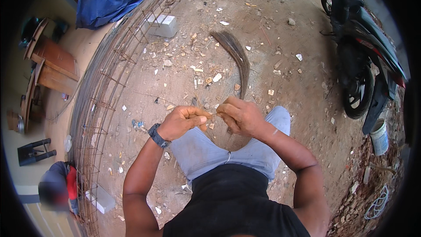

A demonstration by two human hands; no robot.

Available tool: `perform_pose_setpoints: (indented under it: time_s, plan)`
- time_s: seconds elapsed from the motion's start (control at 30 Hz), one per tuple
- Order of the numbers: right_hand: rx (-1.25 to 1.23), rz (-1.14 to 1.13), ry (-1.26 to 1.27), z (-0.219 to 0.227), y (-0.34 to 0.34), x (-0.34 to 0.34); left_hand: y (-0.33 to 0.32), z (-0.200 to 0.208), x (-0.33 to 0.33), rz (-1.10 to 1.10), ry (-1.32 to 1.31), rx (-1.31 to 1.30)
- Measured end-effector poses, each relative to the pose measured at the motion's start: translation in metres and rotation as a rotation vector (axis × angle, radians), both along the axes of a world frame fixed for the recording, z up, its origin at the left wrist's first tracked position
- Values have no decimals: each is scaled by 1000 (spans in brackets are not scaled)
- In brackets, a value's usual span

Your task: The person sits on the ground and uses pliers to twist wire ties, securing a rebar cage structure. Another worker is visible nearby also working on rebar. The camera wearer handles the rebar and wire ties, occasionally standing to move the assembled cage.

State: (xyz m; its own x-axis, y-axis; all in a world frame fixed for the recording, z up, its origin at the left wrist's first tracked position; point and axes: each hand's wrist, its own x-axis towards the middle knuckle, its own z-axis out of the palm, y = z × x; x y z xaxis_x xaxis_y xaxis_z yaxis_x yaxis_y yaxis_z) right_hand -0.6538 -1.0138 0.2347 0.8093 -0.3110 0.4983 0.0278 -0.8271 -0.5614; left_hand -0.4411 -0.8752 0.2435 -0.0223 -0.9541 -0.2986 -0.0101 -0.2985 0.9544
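Observation:
Above my knees, my left hand and my right hand come together almost fingertip to fingertip. Both are closed in a pinch. Something thin seems to run between the fingers, too small to make out. A dark watch is on my left wrist. Just beyond my right hand, a long curved bundle of thin dark strands, like tie wire, lies on the dirt; its near end passes behind that hand.
A long rebar cage curves along the left, with pale blocks at its far part and near end. A person in red and grey is beside it. At right stand a motorbike and a bucket. Rubble litters the ground.

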Motion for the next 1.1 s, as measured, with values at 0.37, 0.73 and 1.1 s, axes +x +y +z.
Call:
perform_pose_setpoints:
  time_s: [0.37,0.73,1.1]
  plan:
    - [313,76,198,-4,-10,-8,0,-2,-12,-152,-587,-299]
    - [386,132,321,-24,-1,-19,2,4,-30,-230,-752,-283]
    - [1704,202,444,-70,-1,-24,6,-21,-39,-153,-1099,-677]
